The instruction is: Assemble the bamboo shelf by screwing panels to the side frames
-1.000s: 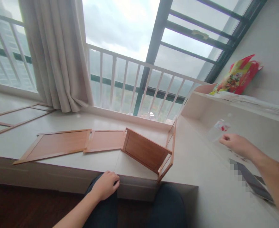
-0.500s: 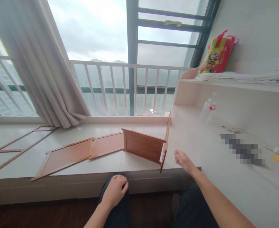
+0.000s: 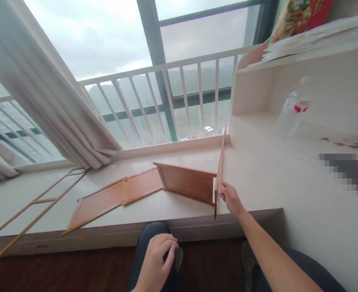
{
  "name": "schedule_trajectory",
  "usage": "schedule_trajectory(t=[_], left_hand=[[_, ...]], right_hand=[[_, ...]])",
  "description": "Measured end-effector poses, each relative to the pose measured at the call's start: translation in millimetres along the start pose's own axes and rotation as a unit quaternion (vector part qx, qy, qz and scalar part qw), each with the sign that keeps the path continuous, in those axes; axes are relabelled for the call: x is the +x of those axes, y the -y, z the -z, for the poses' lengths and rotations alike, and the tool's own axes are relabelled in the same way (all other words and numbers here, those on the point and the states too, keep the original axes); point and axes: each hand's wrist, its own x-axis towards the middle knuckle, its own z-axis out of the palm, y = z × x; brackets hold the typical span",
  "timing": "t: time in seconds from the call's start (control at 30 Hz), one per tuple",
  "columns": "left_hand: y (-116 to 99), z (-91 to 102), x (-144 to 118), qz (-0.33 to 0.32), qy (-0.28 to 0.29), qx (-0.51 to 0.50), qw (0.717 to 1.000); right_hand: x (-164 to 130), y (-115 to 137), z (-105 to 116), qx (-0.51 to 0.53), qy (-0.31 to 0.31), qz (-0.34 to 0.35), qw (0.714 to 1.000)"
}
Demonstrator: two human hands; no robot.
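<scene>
From my remote station I record a large window (image 3: 197, 36) in dark framing (image 3: 150, 36), giving onto overcast sky (image 3: 87, 32) and hazy hills (image 3: 106, 93). A pale railing (image 3: 197, 59) crosses it. One beige curtain (image 3: 48, 89) hangs gathered at left. Below the window runs a low white bench (image 3: 136, 213); at right I note a white desk (image 3: 258, 170) beneath a shelf (image 3: 288, 61). The floor (image 3: 90, 267) is dark reddish brown. Lighting: soft daylight.

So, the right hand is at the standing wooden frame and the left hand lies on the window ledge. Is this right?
Not quite: the head view shows the left hand over the left leg, not on the ledge. The right hand is at the wooden frame.
</scene>
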Motion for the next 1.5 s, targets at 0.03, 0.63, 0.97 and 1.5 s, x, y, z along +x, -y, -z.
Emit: schedule_trajectory(t=[0.03,0.63,0.97,1.5], left_hand=[[-8.0,5.3,14.8,-0.025,-0.015,0.009,1.000],[-87.7,-11.4,273.4,-0.156,0.051,0.089,0.982],[-88.9,-8.4,251.2,-0.157,0.044,0.092,0.982],[-46.4,-58.6,122.3,0.292,-0.183,-0.374,0.861]], right_hand=[[1.5,-2.7,2.1,0.004,-0.013,0.003,1.000],[16.0,21.2,9.7,-0.130,-0.022,0.028,0.991],[-5.2,25.8,7.3,-0.117,0.049,0.037,0.991],[-17.6,20.4,4.0,-0.073,0.069,0.044,0.994]])
